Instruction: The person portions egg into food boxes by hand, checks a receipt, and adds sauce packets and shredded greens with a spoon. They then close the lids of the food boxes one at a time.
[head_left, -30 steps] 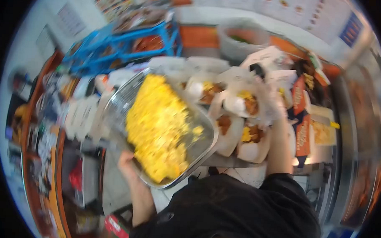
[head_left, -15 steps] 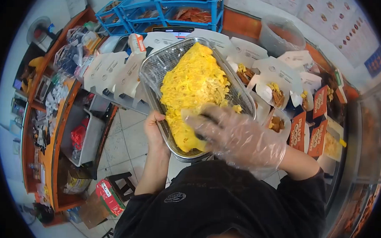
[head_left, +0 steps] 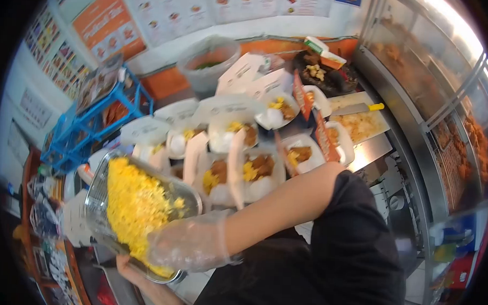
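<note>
A deep metal wire-mesh tray [head_left: 186, 196] is tilted at the lower left, with a large heap of yellow shredded egg [head_left: 137, 200] in it. My bare left hand [head_left: 130, 268] grips the tray's near rim. My right hand [head_left: 186, 244], in a clear plastic glove, rests at the egg's lower right side. Its fingers point into the egg and are blurred and partly hidden, so their closing cannot be made out. Beyond the tray, an open takeaway box [head_left: 262, 172] contains egg, brown fried pieces and white rice.
Several more open boxes line the counter. A knife [head_left: 358, 108] lies on a cutting board [head_left: 371, 130] at the right. Behind stands a clear plastic tub [head_left: 209, 65]. Blue stacked racks [head_left: 97, 123] are at the left, and a glass display case [head_left: 435, 68] at the right.
My view has swung right, towards the boxes and display case. The tray now appears lower and further left. My left hand still grips it, and my right hand is still at the egg.
</note>
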